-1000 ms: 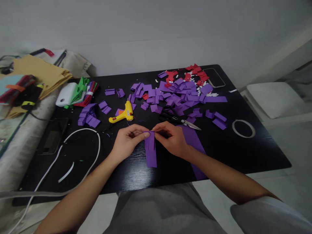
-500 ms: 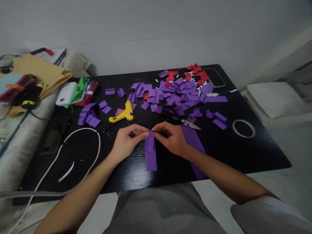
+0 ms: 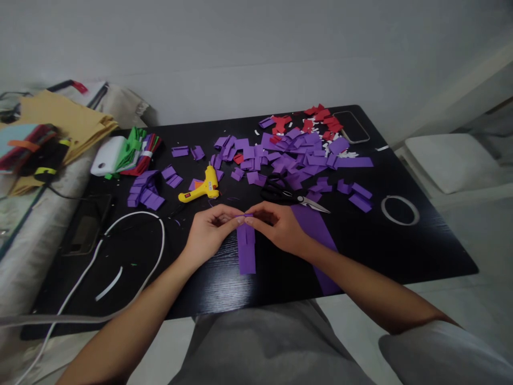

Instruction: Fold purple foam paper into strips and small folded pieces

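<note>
Between both hands, a purple paper strip hangs toward me over the black table, with a narrower folded layer on its upper part. My left hand pinches its top left corner between thumb and fingers. On the top right corner, my right hand pinches in the same way, its thumb close to the left one. Under my right forearm lies a larger purple sheet. Black-handled scissors rest just beyond my right hand, blades pointing right. A yellow glue gun lies beyond my left hand.
Many folded purple pieces are heaped at the back, with red scraps behind. A stack of folded purple pieces sits left. A white cable loops across the table's left side. A roll of tape lies right.
The top edge of the purple strip has been folded over a little, and its lower end has risen slightly. My right thumb has moved left onto the fold, nearer my left thumb.
</note>
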Available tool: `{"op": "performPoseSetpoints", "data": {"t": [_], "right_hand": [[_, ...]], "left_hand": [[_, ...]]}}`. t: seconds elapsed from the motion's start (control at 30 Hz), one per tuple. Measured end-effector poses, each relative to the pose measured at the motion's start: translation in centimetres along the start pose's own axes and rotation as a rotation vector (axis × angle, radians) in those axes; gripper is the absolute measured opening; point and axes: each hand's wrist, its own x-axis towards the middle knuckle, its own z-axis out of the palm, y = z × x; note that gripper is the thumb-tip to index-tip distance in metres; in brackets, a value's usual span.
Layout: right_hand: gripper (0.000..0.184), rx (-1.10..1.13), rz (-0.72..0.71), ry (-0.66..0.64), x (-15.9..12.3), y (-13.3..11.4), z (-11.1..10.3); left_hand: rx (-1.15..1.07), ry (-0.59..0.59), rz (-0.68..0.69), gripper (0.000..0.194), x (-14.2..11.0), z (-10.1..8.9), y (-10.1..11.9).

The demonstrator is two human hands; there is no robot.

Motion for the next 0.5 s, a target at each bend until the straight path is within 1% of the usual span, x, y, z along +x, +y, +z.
{"op": "performPoseSetpoints", "data": {"t": [0.5], "right_hand": [[0.014, 0.027, 0.001, 0.02, 0.3, 0.16, -0.12]], "left_hand": [[0.001, 0.003, -0.039, 0.021, 0.04, -0.06, -0.19]]}}
